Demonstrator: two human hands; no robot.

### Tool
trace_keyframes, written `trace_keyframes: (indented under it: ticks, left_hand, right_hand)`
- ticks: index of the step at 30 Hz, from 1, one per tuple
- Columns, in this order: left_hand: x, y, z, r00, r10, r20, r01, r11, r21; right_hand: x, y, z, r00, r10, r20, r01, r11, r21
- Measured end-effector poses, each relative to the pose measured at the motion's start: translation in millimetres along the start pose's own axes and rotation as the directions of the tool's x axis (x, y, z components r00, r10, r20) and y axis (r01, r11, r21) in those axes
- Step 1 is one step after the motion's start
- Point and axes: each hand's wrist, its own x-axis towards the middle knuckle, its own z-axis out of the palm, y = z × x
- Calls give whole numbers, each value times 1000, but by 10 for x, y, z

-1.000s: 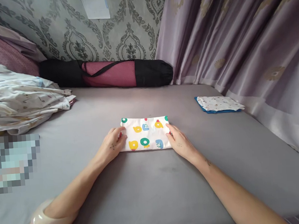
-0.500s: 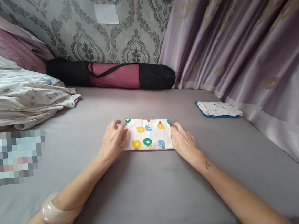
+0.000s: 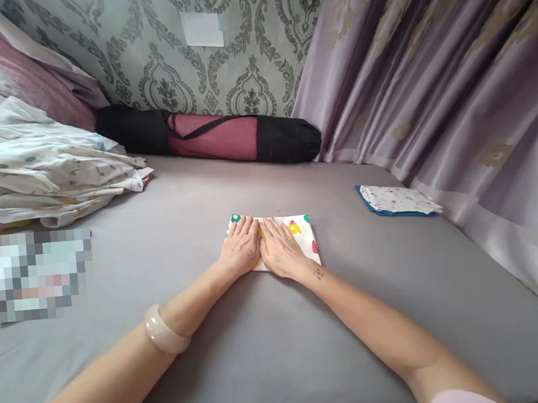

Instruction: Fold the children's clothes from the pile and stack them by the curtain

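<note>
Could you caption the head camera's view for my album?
Left hand and right hand lie flat, side by side, on a colourfully printed white cloth upon a grey sheet.

My left hand (image 3: 241,248) and right hand (image 3: 281,248) lie flat, side by side, fingers pointing away from me, on a folded white cloth (image 3: 308,240) with colourful prints. It sits in the middle of the grey bed (image 3: 280,349), well in from the edges. I wear a pale bangle (image 3: 165,331) on my left forearm. Along the bed's far edge rests a long black and pink bag (image 3: 215,138). Folded clothes (image 3: 399,199) lie near the far right corner, beside the curtain (image 3: 428,89); toward the left side is a rumpled clothes pile (image 3: 52,172).
</note>
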Motion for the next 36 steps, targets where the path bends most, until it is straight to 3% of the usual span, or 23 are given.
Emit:
trace_keyframes:
  ticks: [5,14,23,36]
  left_hand:
    - [-38,-27,-10,995,-96,23,97,995,-10]
    - [-37,-55,13,995,-104,1,103,991,-89]
    - [-74,-87,-24,991,-123,47,127,988,-90]
    - [-400,-661,-100,994,36,107,-23,992,-124]
  right_hand:
    - [-17,17,-15,999,36,3,-36,999,18]
    - [-51,220,-60,990,138,-36,-140,989,-49]
    - [-147,338,-128,973,229,-6,-229,970,-77]
    - [-475,817,-221,947,316,54,-309,945,-109]
